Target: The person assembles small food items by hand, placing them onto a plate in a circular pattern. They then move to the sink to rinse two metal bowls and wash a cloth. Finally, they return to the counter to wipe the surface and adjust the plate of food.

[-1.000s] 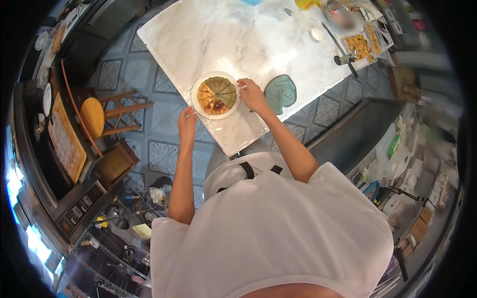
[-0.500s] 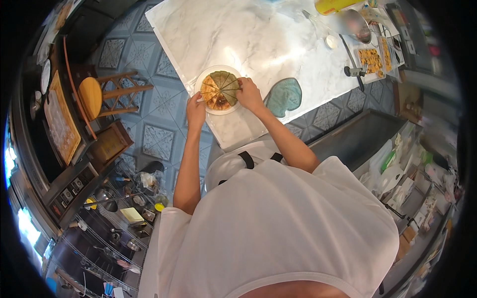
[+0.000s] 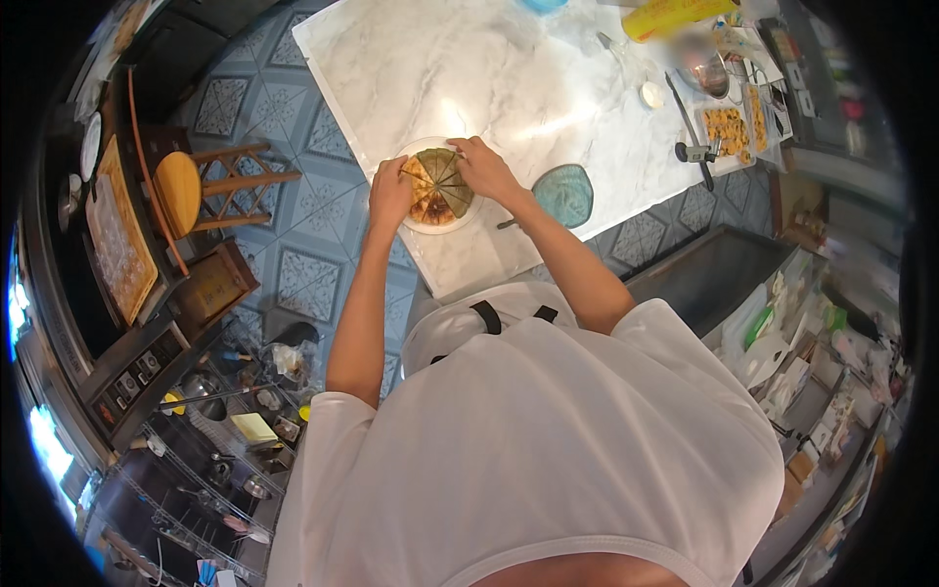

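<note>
A round cake (image 3: pixel 426 207), cut into wedges, lies on a white plate (image 3: pixel 436 231) near the table's left corner. Green wedges form its right side, golden-brown ones the left and front. My left hand (image 3: pixel 390 193) has its fingers curled against the golden wedges at the upper left. Over on the green side, my right hand (image 3: pixel 486 174) pinches at the far edge. Their fingertips partly hide the cake's rim. Beside my right forearm lies a flat teal, rounded item (image 3: pixel 564 196), and a small dark handle-like end (image 3: pixel 506 224) pokes out by the wrist.
The marble-patterned table (image 3: pixel 391 68) carries a yellow roll (image 3: pixel 675 17), a metal bowl (image 3: pixel 708 76), a small white cup (image 3: pixel 651 95), a long dark tool (image 3: pixel 691 127) and a tray of small golden pieces (image 3: pixel 726 131). A wooden stool (image 3: pixel 178 194) stands left, and a wire rack (image 3: pixel 210 470) lower left.
My left hand has moved up and inward from the plate's left rim onto the cake's edge. My right hand has shifted toward the cake's far edge. The dark handle-like end now shows.
</note>
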The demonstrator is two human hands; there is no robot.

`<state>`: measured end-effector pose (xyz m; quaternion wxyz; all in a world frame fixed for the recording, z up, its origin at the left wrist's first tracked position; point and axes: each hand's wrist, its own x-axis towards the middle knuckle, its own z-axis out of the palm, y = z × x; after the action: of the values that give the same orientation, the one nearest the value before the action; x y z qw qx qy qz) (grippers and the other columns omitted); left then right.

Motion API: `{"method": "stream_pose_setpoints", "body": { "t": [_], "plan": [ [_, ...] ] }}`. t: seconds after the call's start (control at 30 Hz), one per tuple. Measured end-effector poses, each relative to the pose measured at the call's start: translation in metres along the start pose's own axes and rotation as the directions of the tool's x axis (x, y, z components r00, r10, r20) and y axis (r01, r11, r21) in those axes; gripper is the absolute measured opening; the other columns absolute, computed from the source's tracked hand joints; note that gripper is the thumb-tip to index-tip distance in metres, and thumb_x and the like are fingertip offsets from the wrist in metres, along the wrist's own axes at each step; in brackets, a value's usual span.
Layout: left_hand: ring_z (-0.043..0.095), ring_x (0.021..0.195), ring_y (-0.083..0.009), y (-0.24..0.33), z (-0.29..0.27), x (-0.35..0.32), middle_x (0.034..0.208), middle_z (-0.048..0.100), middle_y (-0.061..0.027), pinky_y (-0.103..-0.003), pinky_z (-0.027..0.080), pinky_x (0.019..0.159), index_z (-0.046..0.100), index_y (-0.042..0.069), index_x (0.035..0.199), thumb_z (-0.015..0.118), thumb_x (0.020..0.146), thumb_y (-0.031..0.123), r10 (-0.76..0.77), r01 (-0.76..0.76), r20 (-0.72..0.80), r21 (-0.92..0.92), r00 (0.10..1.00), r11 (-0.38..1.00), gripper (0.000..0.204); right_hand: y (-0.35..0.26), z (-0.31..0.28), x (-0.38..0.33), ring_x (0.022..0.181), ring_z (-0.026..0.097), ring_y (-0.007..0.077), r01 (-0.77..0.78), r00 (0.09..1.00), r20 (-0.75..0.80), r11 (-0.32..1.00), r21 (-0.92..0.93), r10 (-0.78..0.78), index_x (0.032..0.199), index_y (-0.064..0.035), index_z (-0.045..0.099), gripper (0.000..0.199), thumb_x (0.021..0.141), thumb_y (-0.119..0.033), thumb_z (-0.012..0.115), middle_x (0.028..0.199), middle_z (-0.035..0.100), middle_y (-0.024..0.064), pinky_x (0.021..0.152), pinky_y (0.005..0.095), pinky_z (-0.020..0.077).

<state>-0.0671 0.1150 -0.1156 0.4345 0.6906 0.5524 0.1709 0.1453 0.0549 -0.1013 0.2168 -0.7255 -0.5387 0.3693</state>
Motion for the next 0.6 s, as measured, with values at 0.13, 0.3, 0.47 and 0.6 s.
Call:
{"method": "stream_pose_setpoints", "body": {
  "t": [0.13, 0.3, 0.47, 0.6],
  "plan": [
    [0.061, 0.119, -0.0374, 0.0, 0.002, 0.002, 0.126, 0.064, -0.0185, -0.042, 0.047, 0.104, 0.067, 0.004, 0.126, 0.054, 0.091, 0.009, -0.037, 0.035, 0.034, 0.044, 0.999, 0.998, 0.038, -0.002, -0.003, 0.011, 0.116, 0.062, 0.0366, 0.007, 0.992, 0.129, 0.99, -0.138, 0.011, 0.139, -0.0207, 0.06, 0.042, 0.098, -0.024, 0.048, 0.131, 0.058, 0.017, 0.1, 0.0463, 0.0523],
    [0.057, 0.121, -0.0375, -0.002, 0.002, 0.01, 0.131, 0.062, -0.0147, -0.044, 0.047, 0.104, 0.064, 0.011, 0.132, 0.053, 0.091, 0.011, -0.004, 0.001, 0.046, 0.075, 0.999, 0.997, 0.043, 0.0, -0.004, 0.021, 0.113, 0.064, 0.0388, 0.043, 0.985, 0.17, 0.99, -0.131, -0.02, 0.14, -0.0229, 0.059, 0.042, 0.099, -0.026, 0.047, 0.13, 0.057, 0.0207, 0.1, 0.0485, 0.0522],
    [0.052, 0.124, -0.039, 0.016, 0.003, 0.022, 0.137, 0.056, -0.0121, -0.05, 0.047, 0.105, 0.062, 0.021, 0.136, 0.049, 0.092, 0.019, -0.112, 0.065, 0.186, 0.239, 0.976, 0.969, 0.046, 0.0, 0.001, 0.027, 0.111, 0.064, 0.0412, 0.06, 0.977, 0.212, 0.984, -0.17, -0.024, 0.139, -0.0252, 0.059, 0.041, 0.1, -0.028, 0.046, 0.13, 0.058, 0.0223, 0.099, 0.049, 0.0525],
    [0.053, 0.123, -0.0384, 0.016, 0.002, 0.026, 0.135, 0.057, -0.012, -0.05, 0.046, 0.106, 0.062, 0.024, 0.135, 0.045, 0.093, 0.021, -0.136, 0.063, 0.24, 0.287, 0.961, 0.956, 0.046, -0.002, -0.003, 0.028, 0.114, 0.063, 0.0418, 0.049, 0.971, 0.238, 0.98, -0.194, -0.001, 0.139, -0.027, 0.059, 0.041, 0.1, -0.027, 0.046, 0.131, 0.058, 0.0231, 0.1, 0.0494, 0.0519]
  ]
}}
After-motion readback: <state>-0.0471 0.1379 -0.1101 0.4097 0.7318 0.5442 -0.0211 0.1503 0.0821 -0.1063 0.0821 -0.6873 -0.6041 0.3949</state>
